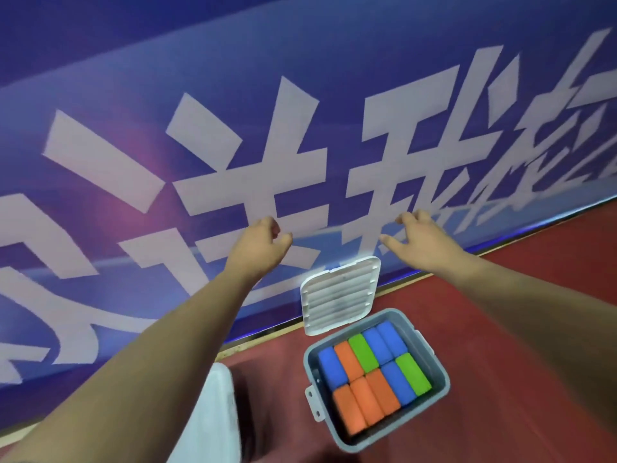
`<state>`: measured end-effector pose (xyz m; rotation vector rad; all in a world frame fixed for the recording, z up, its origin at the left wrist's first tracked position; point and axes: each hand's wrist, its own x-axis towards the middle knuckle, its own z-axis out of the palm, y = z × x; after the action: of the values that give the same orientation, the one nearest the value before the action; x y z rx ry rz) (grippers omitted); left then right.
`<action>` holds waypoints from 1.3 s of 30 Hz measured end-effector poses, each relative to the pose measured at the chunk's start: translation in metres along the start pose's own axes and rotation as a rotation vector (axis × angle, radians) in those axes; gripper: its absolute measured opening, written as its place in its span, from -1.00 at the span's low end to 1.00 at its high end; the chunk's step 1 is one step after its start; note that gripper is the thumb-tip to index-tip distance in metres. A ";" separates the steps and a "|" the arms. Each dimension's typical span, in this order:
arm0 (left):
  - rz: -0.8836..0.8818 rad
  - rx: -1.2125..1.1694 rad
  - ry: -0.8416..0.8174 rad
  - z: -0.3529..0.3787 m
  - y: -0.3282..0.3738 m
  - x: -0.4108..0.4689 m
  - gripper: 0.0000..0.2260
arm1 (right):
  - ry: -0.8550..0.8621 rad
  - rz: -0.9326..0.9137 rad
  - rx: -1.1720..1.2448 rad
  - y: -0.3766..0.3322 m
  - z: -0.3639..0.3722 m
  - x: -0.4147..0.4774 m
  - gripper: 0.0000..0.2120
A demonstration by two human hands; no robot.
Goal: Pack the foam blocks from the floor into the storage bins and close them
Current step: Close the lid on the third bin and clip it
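One wide blue wall banner (133, 95) with large white characters fills most of the view, meeting a red floor (534, 295) along a thin pale strip at its base. Both bare forearms stretch forward in front of the banner. The left hand (263, 243) has its fingers loosely curled and its thumb sticking out, and it holds nothing. The right hand (422, 240) has its fingers spread and slightly bent, and it is likewise empty. The two hands are level with each other and well apart.

Below and between them, on the floor near the wall, stands a grey storage bin (384, 432) with its top uncovered. It is well apart from either hand. Its white ribbed lid (339, 295) leans upright against the banner just behind the bin's far corner, under the gap between the hands.

Inside the bin, ten foam blocks (370, 372) lie packed in two rows of blue, orange and green. A blurred white object (213, 412) sits left of the bin, beside the left forearm.
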<state>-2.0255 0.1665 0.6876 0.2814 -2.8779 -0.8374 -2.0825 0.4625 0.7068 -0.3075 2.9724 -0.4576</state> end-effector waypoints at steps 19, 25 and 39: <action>-0.276 -0.050 -0.222 0.302 -0.132 0.155 -0.81 | -0.335 -0.052 -0.107 0.115 0.261 0.216 -0.45; -0.359 -0.050 -0.229 0.417 -0.169 0.182 -0.59 | -0.364 -0.230 -0.222 0.143 0.359 0.294 -0.50; -0.524 -0.099 -0.230 0.534 -0.165 0.090 -0.64 | -0.352 -0.629 -0.364 0.209 0.472 0.304 -0.55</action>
<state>-2.1837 0.2863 0.1578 1.0197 -2.9946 -1.1521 -2.3471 0.4576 0.1695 -1.2296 2.5400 0.0971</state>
